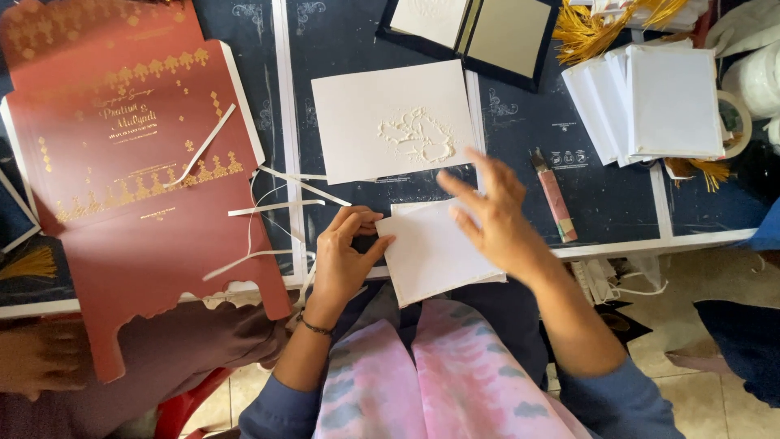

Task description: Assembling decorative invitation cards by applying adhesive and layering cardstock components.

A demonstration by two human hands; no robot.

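A white card (426, 252) lies at the near edge of the dark work surface (617, 203), overhanging it toward my lap. My left hand (345, 256) pinches the card's left edge with thumb and fingers. My right hand (491, 215) rests on the card's right part, fingers spread and partly lifted. Just beyond the card sits a white embossed sheet (394, 122) with a raised ornament in its middle.
A large red-brown unfolded card cover (130, 154) with gold print lies at the left, with white paper strips (268, 199) beside it. A pink craft knife (556, 199) lies to the right. A stack of white cards (658, 102), gold tassels (593, 28) and an open dark folder (479, 32) sit further back.
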